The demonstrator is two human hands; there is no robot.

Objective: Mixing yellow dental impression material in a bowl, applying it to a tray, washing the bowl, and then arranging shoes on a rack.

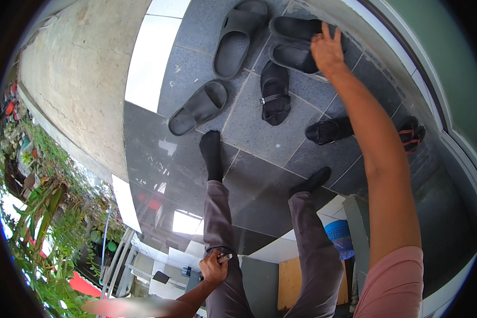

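My right hand (327, 51) is stretched far forward, its fingers spread over the near right end of a pair of black slides (294, 57). It touches them, and its underside is hidden. At my left knee, my left hand (213, 268) is closed around a small dark object with a shiny end (224, 258), mostly covered by the fingers. Two larger dark slides lie apart to the left, one slide (231, 50) farther off and another slide (199, 107) nearer my foot. A black strapped shoe (275, 95) points toward me, and its like, a second black shoe (327, 131), lies sideways to the right.
My black-socked feet, left foot (211, 151) and right foot (311, 182), rest on grey tiles. Red-strapped sandals (409, 137) lie by the door frame (458, 140) at right. A blue basket (338, 233) stands near my right leg. A concrete strip (82, 79) and plants (53, 212) border the left.
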